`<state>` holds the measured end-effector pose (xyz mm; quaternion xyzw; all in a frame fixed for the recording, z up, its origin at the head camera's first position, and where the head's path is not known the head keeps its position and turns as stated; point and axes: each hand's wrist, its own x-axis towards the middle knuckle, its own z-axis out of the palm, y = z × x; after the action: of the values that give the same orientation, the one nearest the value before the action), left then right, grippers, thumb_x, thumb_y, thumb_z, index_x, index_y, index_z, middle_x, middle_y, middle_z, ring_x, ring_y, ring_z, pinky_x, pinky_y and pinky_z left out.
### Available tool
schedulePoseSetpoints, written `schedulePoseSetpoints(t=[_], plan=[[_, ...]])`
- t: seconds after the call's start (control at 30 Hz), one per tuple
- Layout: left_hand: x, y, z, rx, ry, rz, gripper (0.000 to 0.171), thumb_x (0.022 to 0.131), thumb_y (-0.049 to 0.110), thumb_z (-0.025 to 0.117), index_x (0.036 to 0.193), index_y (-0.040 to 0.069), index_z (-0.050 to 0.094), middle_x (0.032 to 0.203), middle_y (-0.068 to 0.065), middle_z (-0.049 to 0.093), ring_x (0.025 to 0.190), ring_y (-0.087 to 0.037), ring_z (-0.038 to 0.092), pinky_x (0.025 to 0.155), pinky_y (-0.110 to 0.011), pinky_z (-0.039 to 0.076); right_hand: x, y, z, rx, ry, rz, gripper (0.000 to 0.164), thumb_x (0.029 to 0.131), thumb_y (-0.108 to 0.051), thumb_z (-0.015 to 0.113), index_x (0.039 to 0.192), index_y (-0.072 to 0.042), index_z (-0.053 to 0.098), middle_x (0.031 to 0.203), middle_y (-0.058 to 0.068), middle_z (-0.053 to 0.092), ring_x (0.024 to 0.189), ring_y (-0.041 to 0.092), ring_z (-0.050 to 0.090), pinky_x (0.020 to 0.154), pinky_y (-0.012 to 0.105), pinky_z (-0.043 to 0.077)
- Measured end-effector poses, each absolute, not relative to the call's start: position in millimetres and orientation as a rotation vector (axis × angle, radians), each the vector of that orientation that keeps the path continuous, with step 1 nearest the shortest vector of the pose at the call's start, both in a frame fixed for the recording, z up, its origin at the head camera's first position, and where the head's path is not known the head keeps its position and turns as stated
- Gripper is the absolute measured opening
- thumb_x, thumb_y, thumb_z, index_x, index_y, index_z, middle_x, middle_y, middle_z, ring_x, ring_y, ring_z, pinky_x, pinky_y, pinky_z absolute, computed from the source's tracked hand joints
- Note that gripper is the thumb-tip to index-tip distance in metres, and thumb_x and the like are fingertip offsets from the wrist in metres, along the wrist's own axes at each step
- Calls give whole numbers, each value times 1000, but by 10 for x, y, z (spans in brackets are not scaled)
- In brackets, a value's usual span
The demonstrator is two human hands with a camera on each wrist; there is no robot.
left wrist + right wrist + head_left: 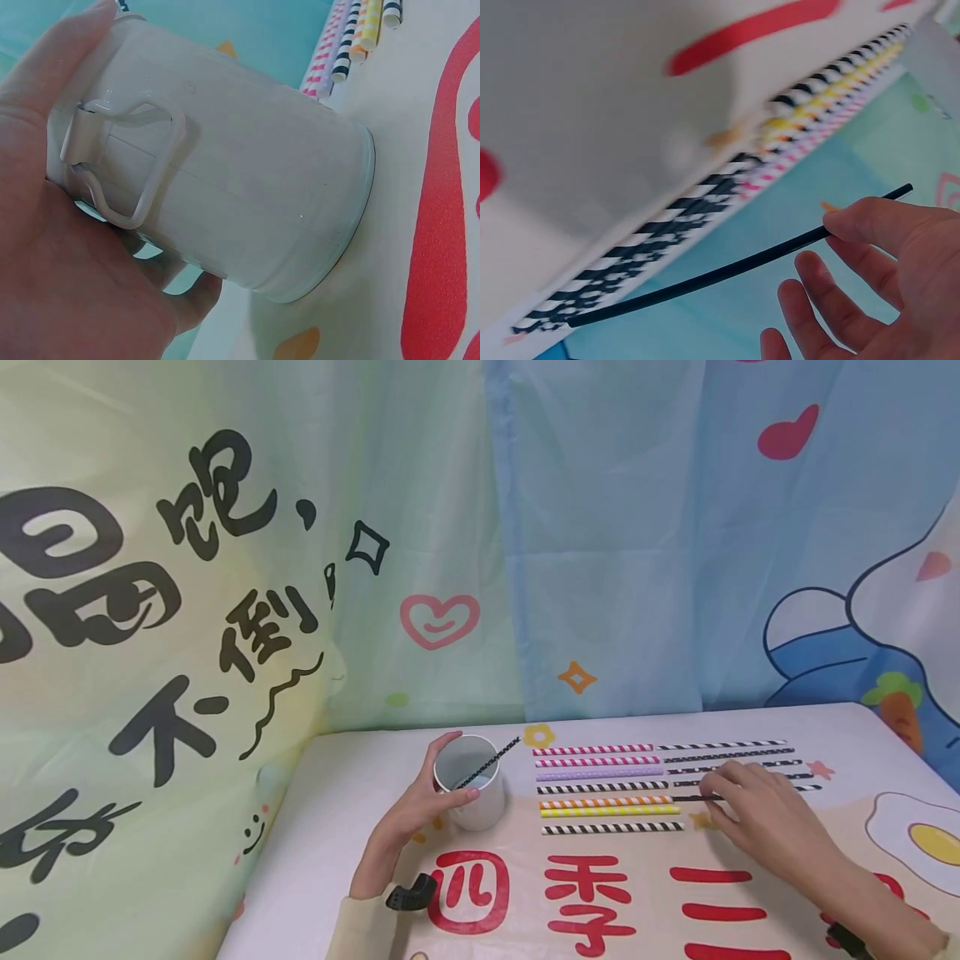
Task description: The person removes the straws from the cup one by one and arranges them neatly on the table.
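Note:
My left hand (408, 810) grips a white cup (486, 806) at the left of the table, fingers round its far side and thumb over the near rim. The left wrist view shows a small looped handle (176, 142) on the cup. A black patterned straw (497, 758) leans inside it, its top sticking out to the right. With thumb and finger, my right hand (772, 818) pinches a plain black straw (705, 280) near one end. That straw is raised beside the right-hand row of black-and-white straws (723, 745).
Left of that row lie pink striped straws (592, 749), a lilac straw (600, 773), an orange striped straw (603, 802), a yellow straw (609, 812) and black-and-white striped straws (611, 829). A printed cloth covers the table (315, 843). Printed curtains (600, 527) hang behind it.

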<state>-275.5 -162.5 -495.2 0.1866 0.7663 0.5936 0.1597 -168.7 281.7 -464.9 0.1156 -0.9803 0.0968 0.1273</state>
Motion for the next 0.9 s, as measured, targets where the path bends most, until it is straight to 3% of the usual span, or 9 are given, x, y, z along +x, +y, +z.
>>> schedulePoseSetpoints(t=[0.27,0.9], plan=[[-2759,-1625,-4954,537,2189,1697,90,89,27,76,156,34,17,155,-7,33,143,-31,30,114,-60,34,-1791,3014,-4877,358,-2894,118,35,71,-14,89,102,-13,73,104,16,66,104,41,57,87,65,47],[-2747,-1615,-4939,534,2173,1711,90,89,26,76,156,33,17,155,-10,32,143,-33,31,114,-60,34,-1884,3091,-5080,391,-2898,-39,33,74,-15,87,104,-11,74,98,14,65,97,39,58,84,61,48]])
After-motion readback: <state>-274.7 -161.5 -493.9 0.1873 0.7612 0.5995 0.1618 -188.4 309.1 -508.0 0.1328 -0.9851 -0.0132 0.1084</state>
